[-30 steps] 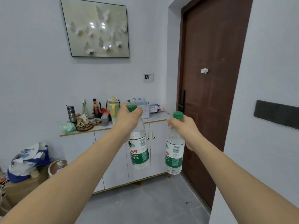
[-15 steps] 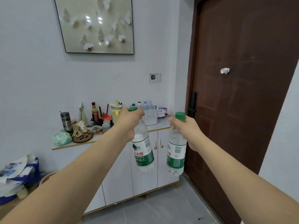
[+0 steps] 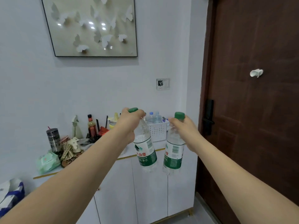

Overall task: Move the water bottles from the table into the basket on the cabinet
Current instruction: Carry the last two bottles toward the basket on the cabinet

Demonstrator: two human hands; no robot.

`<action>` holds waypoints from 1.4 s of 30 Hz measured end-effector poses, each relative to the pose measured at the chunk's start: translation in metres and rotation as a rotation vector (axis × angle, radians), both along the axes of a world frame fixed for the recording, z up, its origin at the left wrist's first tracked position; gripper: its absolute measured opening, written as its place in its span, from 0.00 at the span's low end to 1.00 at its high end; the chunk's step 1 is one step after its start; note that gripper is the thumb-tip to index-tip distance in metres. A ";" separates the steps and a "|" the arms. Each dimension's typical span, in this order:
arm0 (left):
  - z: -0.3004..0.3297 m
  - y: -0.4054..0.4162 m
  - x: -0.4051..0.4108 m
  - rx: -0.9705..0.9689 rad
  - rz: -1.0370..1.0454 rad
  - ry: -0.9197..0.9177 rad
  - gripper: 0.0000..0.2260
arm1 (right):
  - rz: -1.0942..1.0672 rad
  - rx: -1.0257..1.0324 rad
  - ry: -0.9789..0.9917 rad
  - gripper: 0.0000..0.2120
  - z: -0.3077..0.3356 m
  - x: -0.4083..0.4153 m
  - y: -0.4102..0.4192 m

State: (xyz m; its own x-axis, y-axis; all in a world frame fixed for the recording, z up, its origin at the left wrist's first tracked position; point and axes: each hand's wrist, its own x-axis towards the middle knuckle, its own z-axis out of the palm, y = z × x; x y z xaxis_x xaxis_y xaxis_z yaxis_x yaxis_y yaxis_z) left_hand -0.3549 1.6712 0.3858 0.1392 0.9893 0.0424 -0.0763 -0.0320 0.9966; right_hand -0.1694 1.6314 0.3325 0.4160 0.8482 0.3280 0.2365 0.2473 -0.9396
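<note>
My left hand (image 3: pixel 129 122) grips the neck of a clear water bottle (image 3: pixel 145 152) with a green cap and green label, hanging slightly tilted. My right hand (image 3: pixel 184 128) holds a second such water bottle (image 3: pixel 174 156) by its neck, upright. Both bottles hang in the air in front of the white cabinet (image 3: pixel 150 189). Behind and between my hands, the white perforated basket (image 3: pixel 157 131) stands on the cabinet top near its right end, with two blue-capped bottles (image 3: pixel 153 118) showing above its rim.
The cabinet top left of the basket is crowded: a sauce bottle (image 3: pixel 91 126), a steel tumbler (image 3: pixel 53 139), a green wipes pack (image 3: pixel 47 161), cloths. A brown door (image 3: pixel 252 110) stands to the right. A framed picture (image 3: pixel 92 26) hangs above. A bag (image 3: pixel 9 194) sits at lower left.
The cabinet and basket have grown larger and closer in view as I came nearer. Both hands still hold their bottles, now level with the basket's front.
</note>
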 end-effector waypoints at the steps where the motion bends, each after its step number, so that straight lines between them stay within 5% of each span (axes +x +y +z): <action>1: 0.000 0.014 0.003 0.007 0.002 0.016 0.16 | -0.011 -0.004 0.004 0.12 -0.001 0.004 0.015; 15: -0.001 0.235 0.074 0.035 -0.115 0.045 0.15 | -0.080 -0.106 -0.109 0.23 -0.008 0.083 0.237; 26: 0.024 0.422 0.153 -0.040 -0.203 0.097 0.16 | -0.177 0.013 -0.135 0.18 0.020 0.140 0.417; 36: -0.038 0.533 0.230 -0.107 -0.201 0.161 0.13 | -0.103 -0.118 -0.111 0.13 -0.035 0.192 0.540; 42: -0.106 0.586 0.257 0.260 -0.244 0.549 0.08 | -0.033 -0.230 -0.211 0.11 -0.081 0.220 0.576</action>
